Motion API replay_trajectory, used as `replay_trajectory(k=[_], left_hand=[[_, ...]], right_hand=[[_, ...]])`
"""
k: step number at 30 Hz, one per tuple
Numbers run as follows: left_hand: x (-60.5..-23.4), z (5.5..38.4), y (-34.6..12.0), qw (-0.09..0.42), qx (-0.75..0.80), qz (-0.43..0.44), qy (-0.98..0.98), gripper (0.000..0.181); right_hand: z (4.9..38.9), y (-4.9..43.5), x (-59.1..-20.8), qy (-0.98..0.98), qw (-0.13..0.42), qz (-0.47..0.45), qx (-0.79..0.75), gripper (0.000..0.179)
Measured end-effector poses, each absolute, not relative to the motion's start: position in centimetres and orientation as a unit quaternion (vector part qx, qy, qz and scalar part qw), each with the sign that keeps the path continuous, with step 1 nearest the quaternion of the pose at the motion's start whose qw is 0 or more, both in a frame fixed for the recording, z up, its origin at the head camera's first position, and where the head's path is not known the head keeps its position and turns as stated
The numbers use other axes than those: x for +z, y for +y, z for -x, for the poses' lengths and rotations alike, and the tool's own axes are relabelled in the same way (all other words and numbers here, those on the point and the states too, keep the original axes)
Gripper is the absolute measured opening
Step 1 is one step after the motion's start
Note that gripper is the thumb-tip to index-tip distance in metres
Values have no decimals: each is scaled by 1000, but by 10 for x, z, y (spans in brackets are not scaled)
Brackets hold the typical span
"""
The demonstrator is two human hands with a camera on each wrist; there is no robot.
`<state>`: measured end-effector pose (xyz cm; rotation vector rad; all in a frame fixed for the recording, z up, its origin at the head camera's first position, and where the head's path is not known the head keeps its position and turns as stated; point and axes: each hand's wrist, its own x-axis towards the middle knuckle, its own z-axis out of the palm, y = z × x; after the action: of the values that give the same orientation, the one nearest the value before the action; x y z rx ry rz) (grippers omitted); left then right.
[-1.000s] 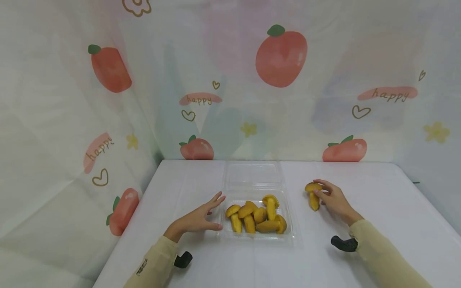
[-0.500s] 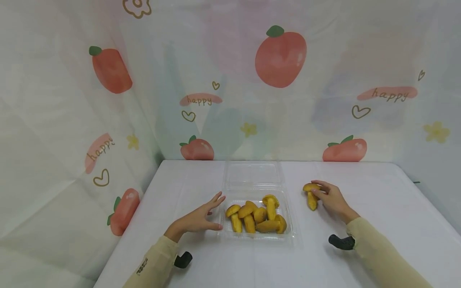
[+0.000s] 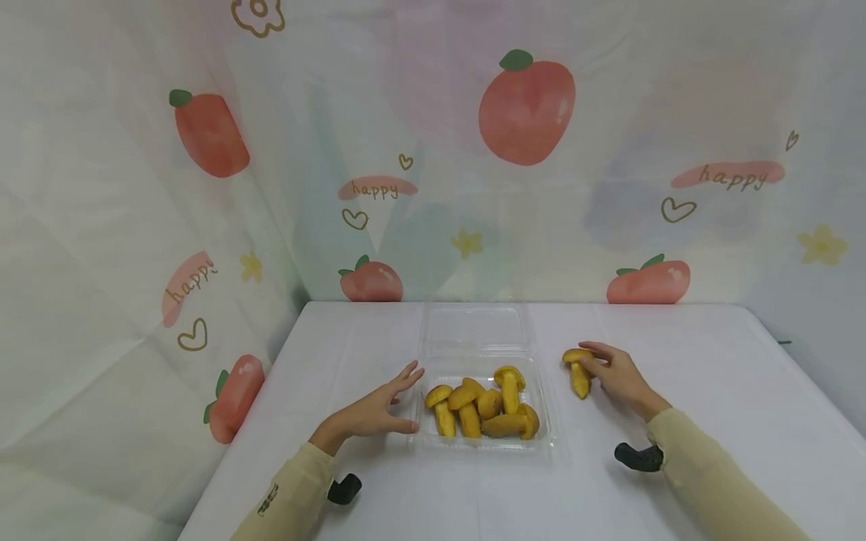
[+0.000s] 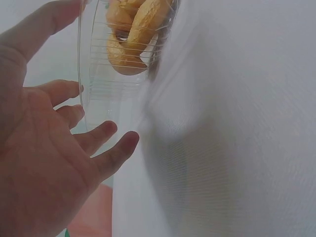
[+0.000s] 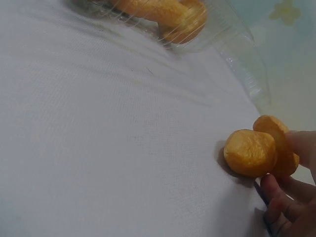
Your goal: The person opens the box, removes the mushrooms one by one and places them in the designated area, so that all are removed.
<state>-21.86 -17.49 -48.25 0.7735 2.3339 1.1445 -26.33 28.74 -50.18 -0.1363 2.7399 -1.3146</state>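
A clear plastic clamshell box (image 3: 433, 445) sits mid-table with its lid (image 3: 476, 328) laid back. Several yellow-brown mushrooms (image 3: 467, 412) lie in its base. Fingers spread, my left hand (image 3: 365, 409) is at the box's left side; in the left wrist view the thumb (image 4: 54, 17) reaches the clear rim and the palm holds nothing. To the right of the box, my right hand (image 3: 622, 379) pinches a single mushroom (image 3: 579, 376) by its cap, with the stem toward me. The right wrist view shows the stem end (image 5: 251, 154) close to the cloth, the thumb on the cap.
White cloth covers the table (image 3: 710, 361). A printed fabric wall (image 3: 433, 150) rises along its back edge, and another stands on the left. Black curved pieces (image 3: 639, 457) stick out at both wrists.
My right hand has shifted a little to the left with the mushroom, nearer the box. The left hand and the mushrooms in the box have stayed put.
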Motion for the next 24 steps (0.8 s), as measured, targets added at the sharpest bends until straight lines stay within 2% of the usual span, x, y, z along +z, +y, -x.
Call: replay_trajectory(k=[8,16,24], left_hand=[[-486,218,-176,210,411,-271,845,94],[-483,215,-175,213,414,-266,844,93],[-482,217,-176,212,414,-272,842,94]], right_hand=[[258,291,-496,909,63,29,-411,60],[251,290,-483,924,19,23,-380,60],[239,275,-468,918,-10,67,-391,56]])
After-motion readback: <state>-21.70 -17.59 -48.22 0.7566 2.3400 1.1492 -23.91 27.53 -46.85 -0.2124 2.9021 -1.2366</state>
